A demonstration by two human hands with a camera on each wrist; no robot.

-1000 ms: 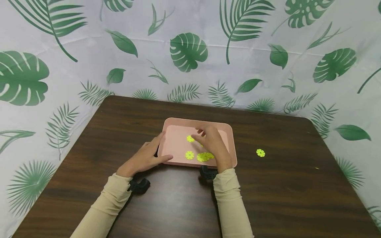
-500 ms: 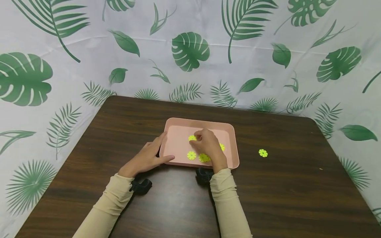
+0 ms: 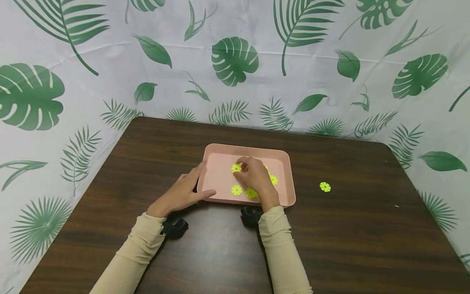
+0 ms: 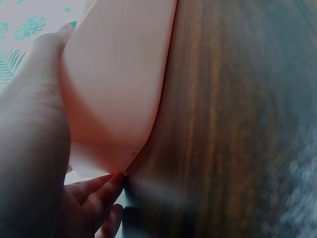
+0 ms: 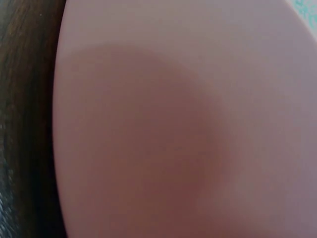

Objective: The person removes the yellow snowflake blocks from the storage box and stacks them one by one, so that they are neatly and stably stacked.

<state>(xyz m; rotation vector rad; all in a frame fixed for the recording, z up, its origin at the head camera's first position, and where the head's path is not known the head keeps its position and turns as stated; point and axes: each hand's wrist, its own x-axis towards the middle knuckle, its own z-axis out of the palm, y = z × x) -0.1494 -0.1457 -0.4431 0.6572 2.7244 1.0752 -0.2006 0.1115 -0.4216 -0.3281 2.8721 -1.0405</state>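
Note:
A shallow pink tray (image 3: pixel 220 179) lies on the table with several yellow-green notched building discs inside. My left hand (image 3: pixel 180 192) holds the tray's near left corner, fingers along its left side and thumb over the front rim. In the left wrist view, fingertips (image 4: pixel 111 191) touch the tray wall (image 4: pixel 116 74). Over the middle of the tray, my right hand (image 3: pixel 253 177) pinches a notched disc (image 3: pixel 236 168) between thumb and forefinger. Nearer the front rim lies another disc (image 3: pixel 236 190), beside overlapping discs (image 3: pixel 251 193) partly hidden by the hand. The right wrist view shows only the pink tray wall (image 5: pixel 148 124).
One loose disc (image 3: pixel 324 187) lies on the dark wooden table (image 3: pixel 352 228), right of the tray. A small pale speck (image 3: pixel 396 206) is farther right. Behind the table hangs a white cloth (image 3: pixel 176 73) printed with green leaves.
My right hand has lowered and its thumb and forefinger have come together at the disc, which has shifted slightly. Discs at the tray's right have come into view. The left hand stays put.

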